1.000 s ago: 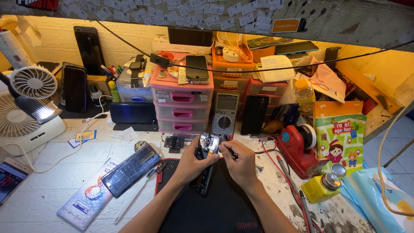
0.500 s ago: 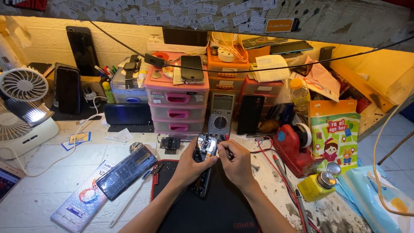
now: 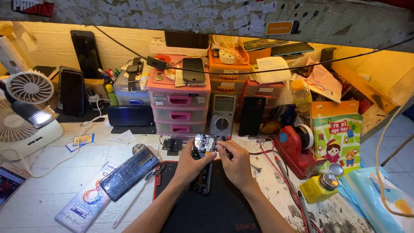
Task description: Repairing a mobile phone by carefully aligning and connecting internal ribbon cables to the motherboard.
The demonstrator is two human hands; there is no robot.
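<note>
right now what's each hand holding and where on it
The left hand holds an opened phone by its upper left edge, thumb near the top. The right hand pinches a thin tool by its shaft, tip at the phone's top.

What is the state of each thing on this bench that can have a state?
Opened phone: back off, insides showing, upright on the black mat, left hand gripping it.
Right hand: pinching a thin tool at the phone's top.
Pink drawer unit: drawers closed.
Multimeter: leaning upright, screen blank.
White fan: whether it runs cannot be told.
</note>
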